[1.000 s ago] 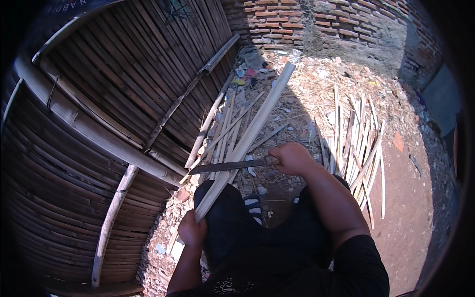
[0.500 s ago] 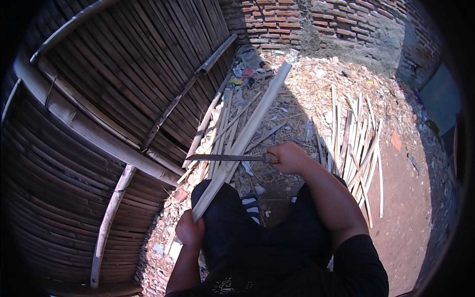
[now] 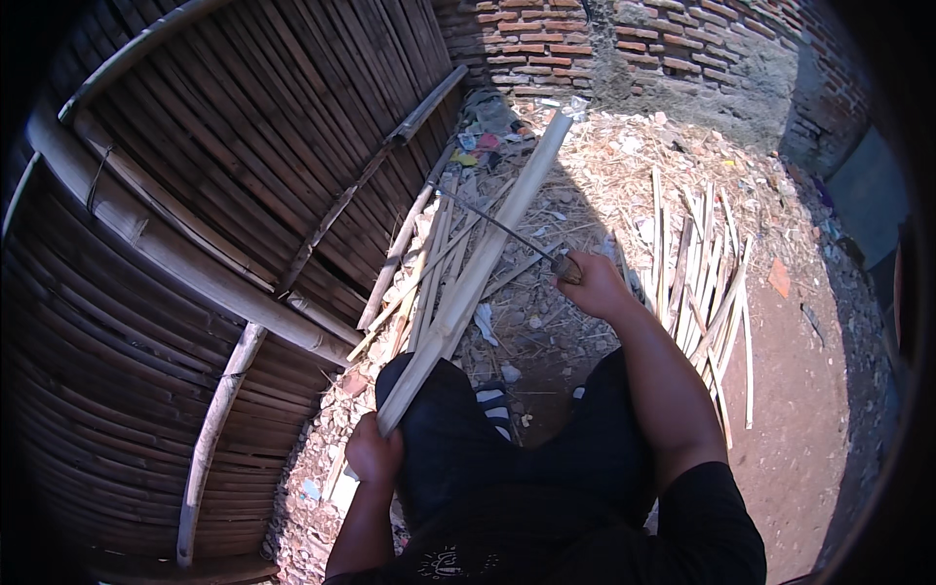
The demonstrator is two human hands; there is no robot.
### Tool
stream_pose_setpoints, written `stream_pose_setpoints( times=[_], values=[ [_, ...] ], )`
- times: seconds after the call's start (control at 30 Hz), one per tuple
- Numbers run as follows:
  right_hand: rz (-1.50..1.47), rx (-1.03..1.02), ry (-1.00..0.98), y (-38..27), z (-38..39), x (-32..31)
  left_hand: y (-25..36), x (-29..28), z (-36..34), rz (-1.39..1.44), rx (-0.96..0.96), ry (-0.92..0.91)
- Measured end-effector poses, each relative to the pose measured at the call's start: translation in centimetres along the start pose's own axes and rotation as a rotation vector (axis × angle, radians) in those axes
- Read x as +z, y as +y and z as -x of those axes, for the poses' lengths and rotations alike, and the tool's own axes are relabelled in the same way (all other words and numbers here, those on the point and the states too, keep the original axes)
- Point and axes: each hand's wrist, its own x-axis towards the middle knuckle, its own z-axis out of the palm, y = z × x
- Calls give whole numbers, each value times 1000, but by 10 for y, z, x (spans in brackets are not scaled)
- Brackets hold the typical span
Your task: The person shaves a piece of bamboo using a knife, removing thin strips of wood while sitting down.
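My left hand is closed around the near end of a long, pale split bamboo piece. The piece slants away from me across my left thigh, its far end raised toward the brick wall. In my right hand, closed on the wooden handle, is a machete. Its dark blade crosses the bamboo's far half and points up and to the left. Seen nearly edge-on, it looks like a thin line; I cannot tell whether it touches the bamboo.
A slatted bamboo wall with round poles rises on the left. Split strips lie beside its foot. A larger pile of strips rests to the right. Beyond stands a brick wall. Shavings and litter cover the ground.
My right hand has moved up and slightly right with the machete. The blade has swung from level to slanted, farther along the bamboo. My left hand and the bamboo have hardly moved.
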Motion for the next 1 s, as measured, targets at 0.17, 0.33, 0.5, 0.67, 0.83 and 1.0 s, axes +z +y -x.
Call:
stream_pose_setpoints(
  times=[0.17,0.33,0.5,0.67,0.83,1.0],
  values=[
    [57,-188,-279,-10,6,29,-4,1,0,-7,-46,-86],
    [151,-303,-423,-24,7,30,-8,0,2,-15,-26,-67],
    [-5,-126,-168,5,-1,11,1,-2,0,-8,10,-1],
    [-155,-32,-153,4,2,9,-4,2,2,-3,-21,-64],
    [86,-256,-398,-25,8,32,-8,2,2,3,-22,-70],
    [130,-312,-463,-32,12,44,-10,1,1,-8,-17,-84]
  ],
)
